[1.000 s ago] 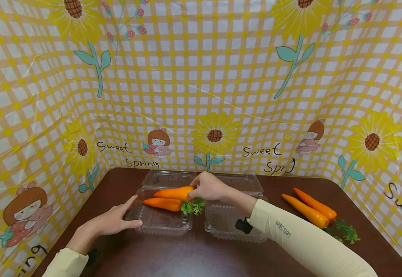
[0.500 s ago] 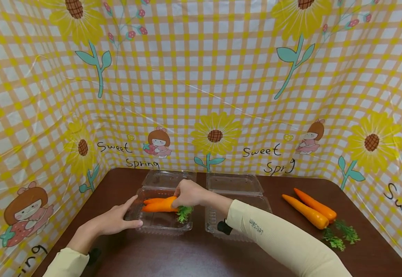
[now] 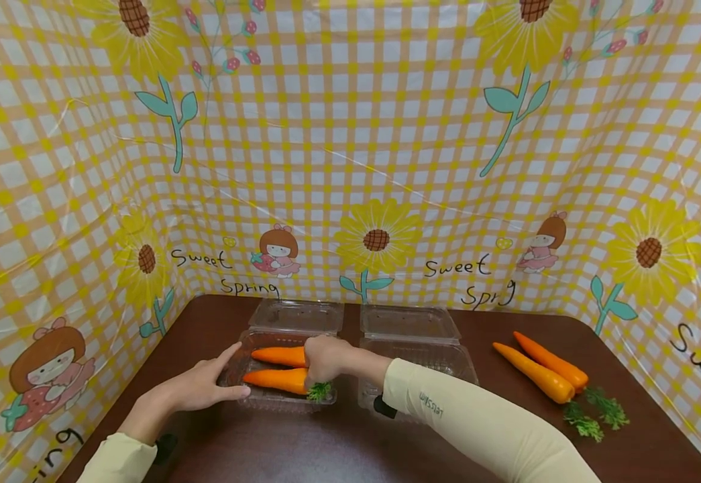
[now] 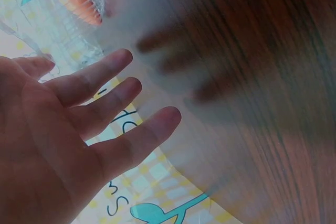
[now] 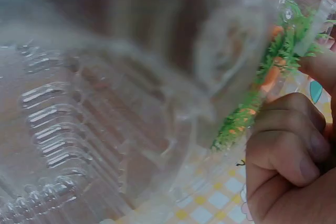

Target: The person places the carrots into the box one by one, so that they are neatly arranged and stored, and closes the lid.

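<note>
The near carrot (image 3: pixel 274 382) lies in the left clear box (image 3: pixel 284 404), beside the far carrot (image 3: pixel 278 355). The right hand (image 3: pixel 328 359) has its grip apparently pinched on the leafy end; crooked release could roll it. The left hand (image 3: pixel 199 384), spread wide, might let the box skid.

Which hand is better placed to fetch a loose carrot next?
Probably the right hand: it is nearer the two loose carrots, while the left hand is at the left side of the left container.

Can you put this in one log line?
right hand: at front carrot in left box | left hand: beside left box | two carrots: on table
</note>
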Available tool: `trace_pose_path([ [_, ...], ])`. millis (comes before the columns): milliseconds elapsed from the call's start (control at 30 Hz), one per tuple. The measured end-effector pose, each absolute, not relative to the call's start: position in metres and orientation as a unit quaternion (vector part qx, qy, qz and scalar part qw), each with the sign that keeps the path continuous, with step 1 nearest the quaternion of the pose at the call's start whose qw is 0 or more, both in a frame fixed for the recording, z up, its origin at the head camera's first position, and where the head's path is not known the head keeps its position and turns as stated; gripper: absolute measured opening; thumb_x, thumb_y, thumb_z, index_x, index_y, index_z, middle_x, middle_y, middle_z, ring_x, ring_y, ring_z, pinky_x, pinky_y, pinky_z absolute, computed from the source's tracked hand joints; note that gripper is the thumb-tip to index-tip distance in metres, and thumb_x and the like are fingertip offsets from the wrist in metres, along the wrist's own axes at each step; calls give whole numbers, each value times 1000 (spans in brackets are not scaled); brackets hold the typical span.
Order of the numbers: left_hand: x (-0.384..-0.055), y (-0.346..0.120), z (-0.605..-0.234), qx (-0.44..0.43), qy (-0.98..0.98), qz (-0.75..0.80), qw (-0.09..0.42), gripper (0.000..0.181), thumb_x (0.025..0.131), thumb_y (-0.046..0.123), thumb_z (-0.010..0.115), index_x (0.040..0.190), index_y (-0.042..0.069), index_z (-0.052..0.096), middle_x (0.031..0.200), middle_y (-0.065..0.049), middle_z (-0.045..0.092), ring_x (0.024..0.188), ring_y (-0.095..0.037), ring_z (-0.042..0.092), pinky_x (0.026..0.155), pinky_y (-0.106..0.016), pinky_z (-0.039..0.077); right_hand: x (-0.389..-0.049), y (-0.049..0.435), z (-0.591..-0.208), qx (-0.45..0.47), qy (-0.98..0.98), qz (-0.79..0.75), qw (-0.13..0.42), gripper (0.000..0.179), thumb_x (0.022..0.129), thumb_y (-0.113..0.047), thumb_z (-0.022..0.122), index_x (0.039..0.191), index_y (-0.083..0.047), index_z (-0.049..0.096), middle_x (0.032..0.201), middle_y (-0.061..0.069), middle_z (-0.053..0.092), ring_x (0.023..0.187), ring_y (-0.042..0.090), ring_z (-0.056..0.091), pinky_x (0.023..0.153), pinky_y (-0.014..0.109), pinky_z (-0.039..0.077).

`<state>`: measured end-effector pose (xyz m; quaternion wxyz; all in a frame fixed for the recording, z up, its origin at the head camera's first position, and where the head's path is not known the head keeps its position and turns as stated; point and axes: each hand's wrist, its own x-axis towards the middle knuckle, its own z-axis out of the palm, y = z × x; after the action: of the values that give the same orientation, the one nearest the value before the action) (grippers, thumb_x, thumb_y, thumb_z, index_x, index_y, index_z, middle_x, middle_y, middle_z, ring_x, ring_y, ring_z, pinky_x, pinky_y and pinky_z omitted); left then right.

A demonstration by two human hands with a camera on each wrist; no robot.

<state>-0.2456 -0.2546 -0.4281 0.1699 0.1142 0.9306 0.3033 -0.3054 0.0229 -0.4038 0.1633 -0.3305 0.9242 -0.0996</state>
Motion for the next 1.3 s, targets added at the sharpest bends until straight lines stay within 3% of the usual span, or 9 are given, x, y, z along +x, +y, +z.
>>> trace_pose_path([
  [267,-245,-256,-428,110,930,307,169,103,90,60,66,164,18,10,158,-29,31,144,-53,29,104,-72,33,-305,16,-402,-301,936,-70,167,51,85,-29,82,51,-17,47,51,-7,19,46,10,21,47,25,25],
  [333,-245,-256,-428,110,932,304,167,102,90,61,66,164,17,11,159,-29,30,144,-54,27,104,-73,32,-305,20,-398,-293,934,-108,174,39,86,-30,81,57,-16,59,53,-10,37,46,7,34,49,24,32],
  [433,-246,-255,-427,103,937,294,155,99,90,62,66,163,17,17,160,-27,29,146,-53,24,106,-73,29,-309,28,-391,-285,928,-165,173,20,88,-32,79,82,-13,76,79,-5,68,65,9,59,58,26,47],
  [500,-248,-254,-426,100,941,289,144,96,90,62,65,162,16,23,160,-25,31,147,-51,23,107,-73,28,-313,33,-386,-285,924,-190,168,22,90,-31,77,100,-11,79,103,1,75,83,15,68,67,31,54],
  [600,-253,-253,-422,104,947,279,119,88,91,61,65,158,14,34,158,-23,36,146,-48,27,108,-71,30,-321,40,-383,-279,925,-202,160,22,92,-30,75,101,-10,79,104,5,75,83,18,68,69,33,55],
  [733,-266,-252,-415,119,954,262,81,77,93,57,65,149,7,48,151,-22,46,141,-45,40,107,-66,36,-334,45,-379,-248,935,-207,144,19,95,-28,72,97,-10,79,86,0,71,63,13,59,58,30,47],
  [900,-288,-249,-407,113,956,261,71,76,95,56,62,144,-2,51,145,-24,52,133,-44,49,104,-60,43,-353,50,-380,-173,960,-185,120,25,95,-32,71,91,-7,73,62,-1,47,47,13,38,48,30,32],
  [1000,-302,-247,-404,89,953,275,88,76,97,54,59,144,-5,50,144,-25,52,131,-46,50,102,-59,45,-363,51,-382,-136,969,-174,113,26,94,-33,71,88,-8,66,59,0,41,46,14,35,46,31,31],
  [1300,-338,-244,-414,34,934,333,127,66,103,40,55,142,-12,47,140,-30,54,126,-45,54,93,-52,53,-380,51,-386,-122,967,-178,135,23,96,-26,69,83,-9,59,67,2,45,51,16,39,51,32,36],
])
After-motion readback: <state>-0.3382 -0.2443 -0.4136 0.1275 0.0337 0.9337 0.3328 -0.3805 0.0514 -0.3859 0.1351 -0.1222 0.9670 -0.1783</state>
